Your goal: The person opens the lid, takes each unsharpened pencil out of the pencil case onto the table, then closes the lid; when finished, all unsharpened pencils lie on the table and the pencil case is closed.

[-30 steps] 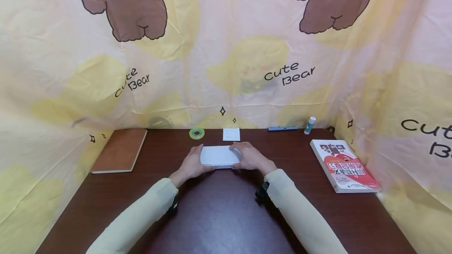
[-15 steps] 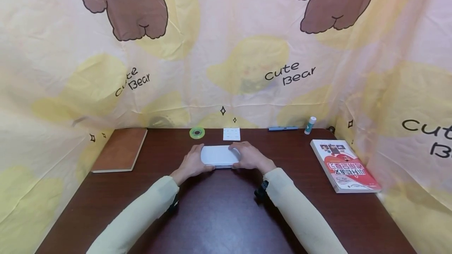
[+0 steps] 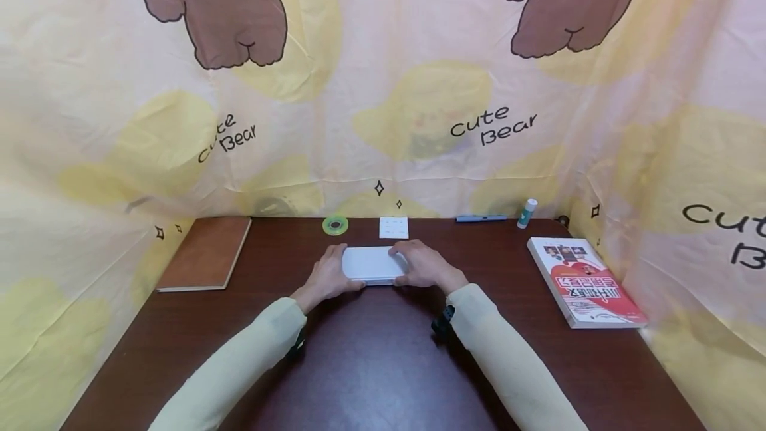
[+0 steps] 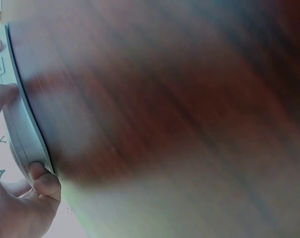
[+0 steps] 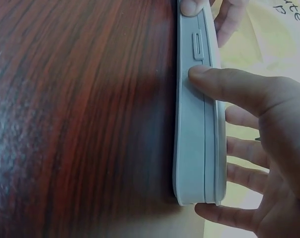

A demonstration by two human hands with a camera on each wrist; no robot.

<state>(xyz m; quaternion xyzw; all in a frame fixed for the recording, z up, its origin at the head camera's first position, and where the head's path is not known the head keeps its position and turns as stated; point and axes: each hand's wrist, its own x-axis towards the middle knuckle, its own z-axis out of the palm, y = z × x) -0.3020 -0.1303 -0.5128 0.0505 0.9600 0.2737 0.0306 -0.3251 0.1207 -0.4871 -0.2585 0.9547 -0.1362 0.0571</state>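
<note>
A white plastic case (image 3: 366,263) with rounded corners lies flat on the dark wood table, a little short of the back edge. My left hand (image 3: 325,273) grips its left end, thumb along the front side. At the opposite end my right hand (image 3: 426,266) holds it, and in the right wrist view that thumb presses the front wall near a small latch (image 5: 198,45), with the fingers spread over the top and end. A seam between lid and body runs along the case (image 5: 191,144); the lid is down. The left wrist view catches the case (image 4: 22,126) at its left edge.
Behind the case lie a green tape roll (image 3: 335,225), a white paper square (image 3: 393,227) and a blue pen (image 3: 481,218). A glue stick (image 3: 526,213) stands at back right. A brown notebook (image 3: 206,255) lies left, a red-and-white book (image 3: 586,283) right. A printed curtain (image 3: 371,72) encloses the table.
</note>
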